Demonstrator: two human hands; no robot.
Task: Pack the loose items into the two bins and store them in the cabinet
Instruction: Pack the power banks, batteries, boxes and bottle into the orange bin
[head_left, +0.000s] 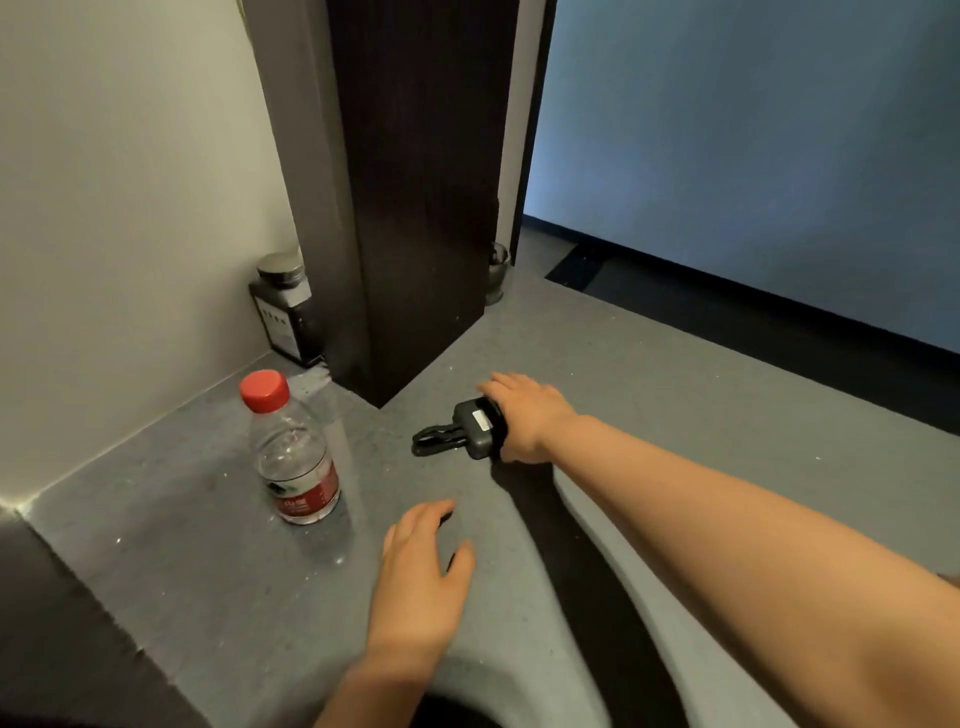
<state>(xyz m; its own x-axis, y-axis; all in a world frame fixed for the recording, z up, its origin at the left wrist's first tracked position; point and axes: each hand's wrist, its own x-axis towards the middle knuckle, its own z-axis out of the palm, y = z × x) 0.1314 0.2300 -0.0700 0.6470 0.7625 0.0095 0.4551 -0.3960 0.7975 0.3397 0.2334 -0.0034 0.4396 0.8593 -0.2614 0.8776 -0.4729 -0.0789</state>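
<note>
Under right hand (524, 415), black gadget (470, 428).

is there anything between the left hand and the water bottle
Nothing visible. The left hand hovers open over bare grey counter, and the red-capped water bottle stands upright to its left with only empty surface between them.
</note>
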